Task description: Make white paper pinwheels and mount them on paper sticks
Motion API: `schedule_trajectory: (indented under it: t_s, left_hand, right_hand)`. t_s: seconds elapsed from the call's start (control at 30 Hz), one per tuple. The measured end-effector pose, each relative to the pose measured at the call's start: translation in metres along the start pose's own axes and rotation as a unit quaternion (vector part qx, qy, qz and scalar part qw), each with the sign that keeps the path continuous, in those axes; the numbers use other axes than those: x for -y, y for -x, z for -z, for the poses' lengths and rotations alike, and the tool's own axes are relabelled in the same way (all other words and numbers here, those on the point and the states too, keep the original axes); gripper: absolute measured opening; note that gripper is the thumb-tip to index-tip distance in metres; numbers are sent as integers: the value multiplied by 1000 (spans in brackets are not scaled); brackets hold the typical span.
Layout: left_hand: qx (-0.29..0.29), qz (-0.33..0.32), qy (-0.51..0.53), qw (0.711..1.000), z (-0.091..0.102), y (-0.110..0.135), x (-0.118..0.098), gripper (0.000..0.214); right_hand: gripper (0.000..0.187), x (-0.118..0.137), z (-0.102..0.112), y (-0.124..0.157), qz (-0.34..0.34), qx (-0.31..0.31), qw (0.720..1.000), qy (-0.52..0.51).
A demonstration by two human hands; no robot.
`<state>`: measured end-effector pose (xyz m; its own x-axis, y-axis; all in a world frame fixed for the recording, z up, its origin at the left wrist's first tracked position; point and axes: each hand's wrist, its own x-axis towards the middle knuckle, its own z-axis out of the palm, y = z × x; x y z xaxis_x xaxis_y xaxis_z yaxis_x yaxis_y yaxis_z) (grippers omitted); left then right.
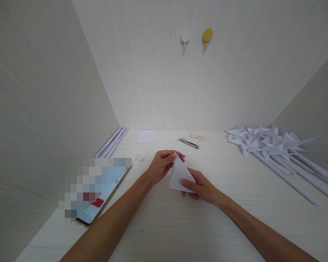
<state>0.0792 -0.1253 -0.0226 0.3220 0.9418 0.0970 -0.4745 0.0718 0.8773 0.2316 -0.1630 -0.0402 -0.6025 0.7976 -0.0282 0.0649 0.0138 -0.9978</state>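
A white piece of paper (179,176), folded into a triangle, is held between both hands above the table. My left hand (161,165) pinches its upper tip between thumb and fingers. On the lower right side, my right hand (198,185) grips it, thumb on top and fingers behind. The paper's back side is hidden from view. Beyond the hands lie small thread snips (188,143), blades pointing left, touched by neither hand.
Paper pinwheels (262,140) on rolled paper sticks (287,179) are heaped at the right. At the left are several paper rolls (112,142) and a phone (109,196), partly pixelated. A flat paper square (147,136) lies near the back wall, which bears two hooks (207,35).
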Motion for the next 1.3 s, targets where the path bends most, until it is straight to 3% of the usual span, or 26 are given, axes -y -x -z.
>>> schedule_trajectory:
  t_s: [0.5, 0.7, 0.97, 1.13, 1.3]
  left_hand:
    - [-25, -27, -62, 997, -2, 0, -5, 23]
    - [-70, -44, -77, 994, -6, 0, -4, 16]
    - [-173, -67, -86, 979, -17, -2, 4, 17]
    - [-160, -60, -69, 983, -24, 2, 10, 31]
    - [-153, -33, -96, 983, -25, 4, 10, 26]
  right_hand:
    - [37, -3, -1, 0, -4, -23, 999, 29]
    - [25, -2, -3, -1, -2, -53, 996, 71]
    - [18, 1, -6, -4, -5, -90, 989, 116]
    - [22, -3, -5, -6, 1, -100, 993, 71]
    - [18, -5, -5, -6, -3, -107, 992, 71]
